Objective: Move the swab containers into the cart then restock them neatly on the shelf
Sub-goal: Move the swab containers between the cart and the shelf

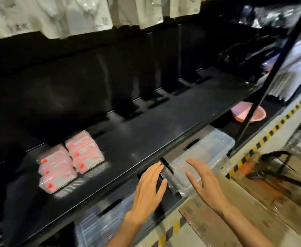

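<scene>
hands are hovering with fingers spread and holding nothing, left hand (pixel 150 188) nearer the pink swab containers (pixel 69 160) lying up-left on the shelf (pixel 146 125), right hand (pixel 205 182) farther.

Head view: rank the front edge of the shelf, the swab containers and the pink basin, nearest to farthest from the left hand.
1. Front edge of the shelf, just beyond the left hand.
2. Swab containers, up-left on the shelf.
3. Pink basin, far right, lower level.
</scene>
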`<state>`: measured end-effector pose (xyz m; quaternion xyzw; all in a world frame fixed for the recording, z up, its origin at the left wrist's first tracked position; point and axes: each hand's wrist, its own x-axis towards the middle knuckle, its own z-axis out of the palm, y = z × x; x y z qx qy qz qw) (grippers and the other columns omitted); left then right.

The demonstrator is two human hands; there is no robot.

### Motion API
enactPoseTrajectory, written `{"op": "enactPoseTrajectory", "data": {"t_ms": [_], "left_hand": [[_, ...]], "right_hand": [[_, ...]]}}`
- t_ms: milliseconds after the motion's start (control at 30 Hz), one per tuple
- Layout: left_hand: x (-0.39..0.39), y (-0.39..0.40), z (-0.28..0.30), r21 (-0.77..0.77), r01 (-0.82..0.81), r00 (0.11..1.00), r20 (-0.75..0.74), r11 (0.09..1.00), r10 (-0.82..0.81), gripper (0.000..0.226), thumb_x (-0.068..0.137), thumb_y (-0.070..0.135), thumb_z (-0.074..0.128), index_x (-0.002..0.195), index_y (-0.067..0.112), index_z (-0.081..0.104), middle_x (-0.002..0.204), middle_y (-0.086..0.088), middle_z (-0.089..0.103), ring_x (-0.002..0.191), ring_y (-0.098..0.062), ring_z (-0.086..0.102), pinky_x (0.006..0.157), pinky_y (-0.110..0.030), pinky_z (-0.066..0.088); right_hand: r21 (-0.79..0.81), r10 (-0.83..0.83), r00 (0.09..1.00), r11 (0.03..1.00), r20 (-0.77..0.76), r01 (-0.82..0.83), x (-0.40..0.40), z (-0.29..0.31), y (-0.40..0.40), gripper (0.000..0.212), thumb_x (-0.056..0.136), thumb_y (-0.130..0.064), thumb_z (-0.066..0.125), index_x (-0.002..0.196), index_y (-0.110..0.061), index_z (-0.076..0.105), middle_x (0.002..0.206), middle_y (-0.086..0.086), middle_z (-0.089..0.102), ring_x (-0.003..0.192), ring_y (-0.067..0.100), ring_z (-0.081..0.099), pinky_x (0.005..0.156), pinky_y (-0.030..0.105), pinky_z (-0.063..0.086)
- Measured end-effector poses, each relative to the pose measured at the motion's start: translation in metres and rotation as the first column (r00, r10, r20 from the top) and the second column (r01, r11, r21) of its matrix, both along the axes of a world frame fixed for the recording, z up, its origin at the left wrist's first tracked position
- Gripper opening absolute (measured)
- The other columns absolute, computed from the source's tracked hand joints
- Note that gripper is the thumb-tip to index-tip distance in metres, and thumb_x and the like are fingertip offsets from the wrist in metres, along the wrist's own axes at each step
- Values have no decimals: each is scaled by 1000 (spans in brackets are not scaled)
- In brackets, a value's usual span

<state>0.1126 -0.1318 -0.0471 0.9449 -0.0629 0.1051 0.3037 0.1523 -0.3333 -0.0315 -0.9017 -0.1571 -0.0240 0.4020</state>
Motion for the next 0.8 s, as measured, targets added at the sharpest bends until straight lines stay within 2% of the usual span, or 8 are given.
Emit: {"op": "enactPoseTrajectory", "data": {"t_ms": [167, 233, 333, 433, 533, 633, 733, 800], "left_hand": [[23, -163, -19, -59, 198, 974, -101, 978, -203, 59, 95, 51, 30, 147, 24, 33, 152, 17, 19, 142, -1, 14, 112, -9, 2], [21, -229, -30, -139, 222, 954, -172, 965, -245, 64, 92, 54, 28, 147, 24, 30, 154, 14, 20, 142, -1, 13, 114, -12, 4], [13, -315, -47, -210, 268, 907, -275, 940, -320, 56, 98, 43, 39, 148, 19, 29, 156, 7, 22, 144, -7, 20, 117, -25, 17], [9, -382, -57, -201, 374, 854, -305, 905, -421, 51, 100, 37, 39, 147, 19, 32, 156, 5, 23, 144, -8, 19, 117, -22, 12], [16, -432, -57, -170, 477, 817, -276, 862, -506, 52, 99, 40, 37, 147, 20, 33, 154, 10, 24, 143, -5, 17, 117, -22, 12], [28, -474, -52, -138, 597, 763, -205, 790, -612, 47, 97, 40, 40, 142, 29, 36, 144, 23, 24, 133, 6, 20, 110, -8, 7], [52, -516, -50, -133, 676, 700, -190, 725, -688, 43, 98, 39, 41, 133, 48, 18, 142, 29, 16, 134, 9, 17, 104, 0, -3], [75, -551, -48, -140, 721, 657, -172, 679, -734, 44, 98, 40, 39, 133, 51, 13, 144, 31, 13, 137, 9, 15, 109, -4, 0]], "right_hand": [[-27, -323, 940, 946, -110, 322, -50, -9, -170, 43, 96, -33, 48, 137, -20, 50, 142, -7, 47, 134, 11, 39, 112, 26, 28], [-53, -438, 888, 899, -137, 435, -74, -13, -234, 46, 95, -41, 43, 137, -25, 48, 142, -10, 46, 135, 10, 37, 113, 29, 29], [-97, -588, 793, 809, -159, 580, -107, -16, -313, 51, 90, -50, 38, 137, -31, 47, 141, -15, 45, 136, 8, 37, 112, 27, 28], [-118, -677, 718, 735, -162, 667, -137, -22, -368, 45, 91, -50, 38, 133, -37, 47, 139, -20, 43, 135, 5, 35, 114, 23, 22], [-131, -752, 633, 657, -185, 743, -153, -33, -401, 45, 96, -42, 43, 140, -33, 45, 146, -18, 39, 138, 0, 27, 114, 17, 16], [-101, -803, 565, 588, -189, 803, -153, -44, -425, 41, 97, -34, 48, 138, -32, 46, 145, -20, 38, 136, -3, 26, 109, 12, 13], [-70, -844, 496, 518, -203, 853, -137, -51, -457, 43, 97, -35, 48, 139, -30, 45, 147, -17, 38, 137, -3, 24, 110, 11, 12], [-49, -872, 450, 466, -194, 883, -119, -51, -485, 43, 96, -37, 49, 139, -31, 45, 147, -16, 38, 139, 1, 27, 112, 15, 15]]}}
